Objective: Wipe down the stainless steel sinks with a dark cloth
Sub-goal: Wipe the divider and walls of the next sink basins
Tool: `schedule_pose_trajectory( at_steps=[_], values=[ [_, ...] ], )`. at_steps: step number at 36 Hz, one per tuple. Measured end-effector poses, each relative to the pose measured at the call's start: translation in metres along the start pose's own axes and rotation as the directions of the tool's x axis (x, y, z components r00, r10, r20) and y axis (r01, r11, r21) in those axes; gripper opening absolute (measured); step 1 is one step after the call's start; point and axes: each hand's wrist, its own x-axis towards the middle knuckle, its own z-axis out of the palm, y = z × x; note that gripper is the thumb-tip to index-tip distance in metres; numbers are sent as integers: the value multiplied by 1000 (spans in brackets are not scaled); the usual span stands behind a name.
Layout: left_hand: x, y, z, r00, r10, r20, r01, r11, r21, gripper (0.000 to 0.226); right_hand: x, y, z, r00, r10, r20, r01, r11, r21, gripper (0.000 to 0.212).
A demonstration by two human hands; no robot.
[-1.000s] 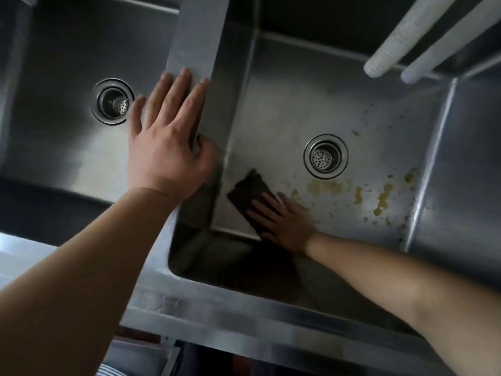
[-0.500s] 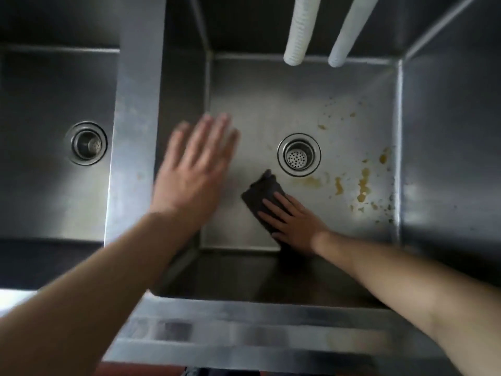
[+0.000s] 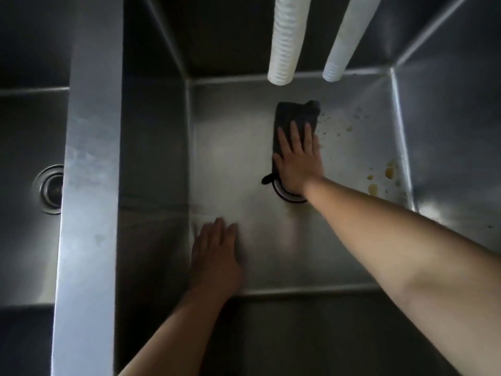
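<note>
Head view: dark cloth (image 3: 294,118) lies flat under right hand (image 3: 298,161) fingers (image 3: 294,132).

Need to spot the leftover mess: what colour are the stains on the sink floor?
Yellowish-brown stains, clearest in the head view.

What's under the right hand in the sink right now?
The right hand presses flat on the dark cloth. Its heel covers most of the drain; only the near rim shows. The sink floor under the cloth is hidden.
</note>
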Motion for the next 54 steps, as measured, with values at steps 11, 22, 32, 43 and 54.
schedule_pose_trajectory(
  at_steps=[11,22,32,43,54],
  values=[
    [32,15,-29,936,-32,-351,-70,959,-275,71,-9,-76,-18,867,-491,90,476,867,145,54],
    [144,70,-27,903,-191,-384,132,976,-174,68,-58,145,-122,999,28,-41,-25,998,64,67],
    [214,119,-69,875,-52,-482,13,996,-84,61,-128,210,-215,943,-121,-311,86,989,-124,53],
    [178,279,16,736,669,-101,-594,711,377,64,-121,258,-233,936,217,-277,-225,974,4,73],
    [204,219,-35,926,203,-318,-130,963,236,65,-118,260,-214,856,220,-468,-152,972,179,62]
  ],
)
